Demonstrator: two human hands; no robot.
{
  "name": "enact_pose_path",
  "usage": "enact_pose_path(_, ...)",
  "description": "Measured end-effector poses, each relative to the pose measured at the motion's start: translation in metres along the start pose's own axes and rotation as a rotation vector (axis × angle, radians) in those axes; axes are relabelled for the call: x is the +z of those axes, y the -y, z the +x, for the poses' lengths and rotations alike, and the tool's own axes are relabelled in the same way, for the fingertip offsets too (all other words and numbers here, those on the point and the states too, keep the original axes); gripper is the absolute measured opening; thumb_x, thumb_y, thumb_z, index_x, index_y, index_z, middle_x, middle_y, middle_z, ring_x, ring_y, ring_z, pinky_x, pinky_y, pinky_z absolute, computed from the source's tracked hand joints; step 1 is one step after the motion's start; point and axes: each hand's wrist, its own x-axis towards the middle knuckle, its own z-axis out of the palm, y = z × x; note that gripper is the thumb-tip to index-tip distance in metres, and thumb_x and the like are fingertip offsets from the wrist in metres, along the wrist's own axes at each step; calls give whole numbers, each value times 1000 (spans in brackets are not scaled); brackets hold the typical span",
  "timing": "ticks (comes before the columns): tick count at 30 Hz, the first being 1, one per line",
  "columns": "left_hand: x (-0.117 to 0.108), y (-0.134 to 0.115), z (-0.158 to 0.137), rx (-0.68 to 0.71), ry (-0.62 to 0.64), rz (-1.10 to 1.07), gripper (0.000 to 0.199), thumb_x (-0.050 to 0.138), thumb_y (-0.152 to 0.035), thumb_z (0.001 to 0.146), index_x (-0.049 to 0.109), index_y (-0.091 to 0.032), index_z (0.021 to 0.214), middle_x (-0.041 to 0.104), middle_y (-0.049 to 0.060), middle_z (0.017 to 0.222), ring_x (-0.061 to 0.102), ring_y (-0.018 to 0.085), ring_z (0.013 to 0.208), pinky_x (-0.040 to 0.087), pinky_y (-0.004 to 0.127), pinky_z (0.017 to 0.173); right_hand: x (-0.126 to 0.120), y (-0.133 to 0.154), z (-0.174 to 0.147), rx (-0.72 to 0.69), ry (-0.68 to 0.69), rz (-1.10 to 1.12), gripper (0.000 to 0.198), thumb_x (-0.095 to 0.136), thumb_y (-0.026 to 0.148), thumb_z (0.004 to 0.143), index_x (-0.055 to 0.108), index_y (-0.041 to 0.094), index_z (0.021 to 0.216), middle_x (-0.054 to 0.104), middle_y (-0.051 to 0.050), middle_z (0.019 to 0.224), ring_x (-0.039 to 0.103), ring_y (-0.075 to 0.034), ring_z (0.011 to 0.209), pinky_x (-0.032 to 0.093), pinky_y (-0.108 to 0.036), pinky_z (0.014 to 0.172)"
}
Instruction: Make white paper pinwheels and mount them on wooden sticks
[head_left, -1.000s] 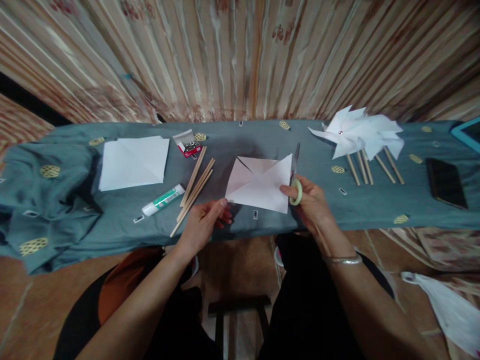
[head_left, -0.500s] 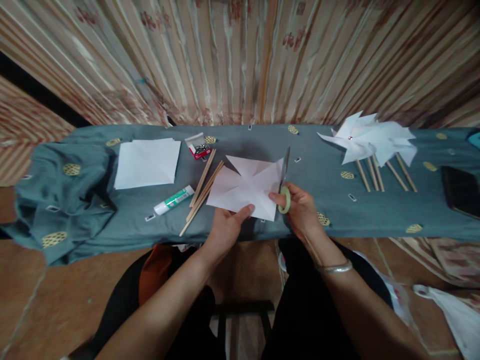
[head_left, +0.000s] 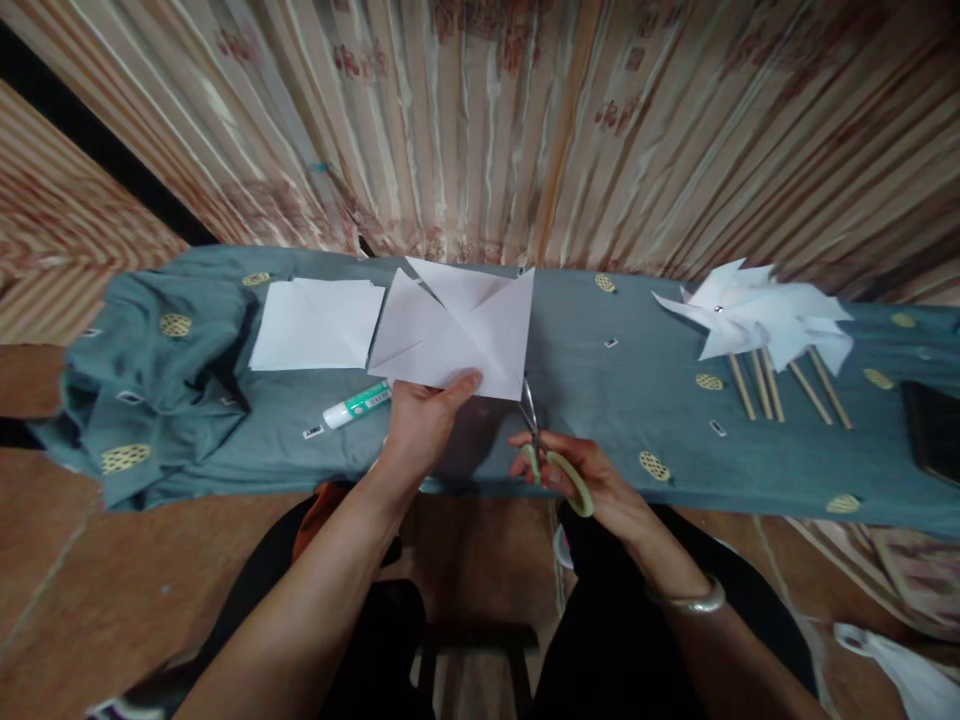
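A white square sheet of paper [head_left: 480, 335], slit inward from its corners, is pinched at the lower edge by my left hand [head_left: 424, 415]. My right hand [head_left: 574, 470] grips scissors [head_left: 576, 485] with pale green handles. Their blades are spread and point up at the paper's lower right corner; whether they touch it I cannot tell. Beneath the held sheet, the glue tube [head_left: 358, 404] in white and green is partly covered by my left hand. Hidden behind the sheet are the wooden sticks and the small box of pins.
A stack of white paper [head_left: 316, 325] lies left of the held sheet. Several white pinwheels [head_left: 765, 312] on wooden sticks rest at the right, near a black phone [head_left: 934, 430]. A grey-green cloth [head_left: 600, 400] covers the narrow table, bunched at its left end. Behind hangs a striped curtain [head_left: 480, 130].
The paper has been lifted and turned by my left hand, now covering the sticks and pin box. My right hand has lowered the scissors and spread the blades by the paper's corner.
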Motion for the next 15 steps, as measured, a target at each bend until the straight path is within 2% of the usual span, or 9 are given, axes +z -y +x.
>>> enact_pose_path(5, 1, 3, -2, -36, 34, 109, 38, 69, -39, 66, 68, -15, 96, 75, 9, 91, 69, 28, 94, 55, 42, 88, 0, 2, 0, 52, 29, 19, 57, 70, 64, 73, 70, 20, 109, 72, -5, 84, 64, -16, 75, 51, -28, 69)
enact_pose_path(11, 4, 0, -4, -29, 40, 65, 31, 68, -31, 66, 68, -18, 95, 75, 5, 81, 69, 26, 93, 54, 40, 90, 0, 3, 0, 57, 10, 42, 58, 72, 67, 69, 72, 22, 105, 72, -4, 80, 62, -15, 69, 51, -28, 66)
enact_pose_path(15, 5, 0, -5, -62, 35, 129, 28, 66, -29, 68, 68, -18, 94, 75, 5, 82, 68, 26, 97, 54, 40, 90, 0, 5, 0, 55, 17, 26, 57, 71, 67, 71, 72, 22, 106, 72, -4, 82, 65, -16, 72, 51, -29, 69)
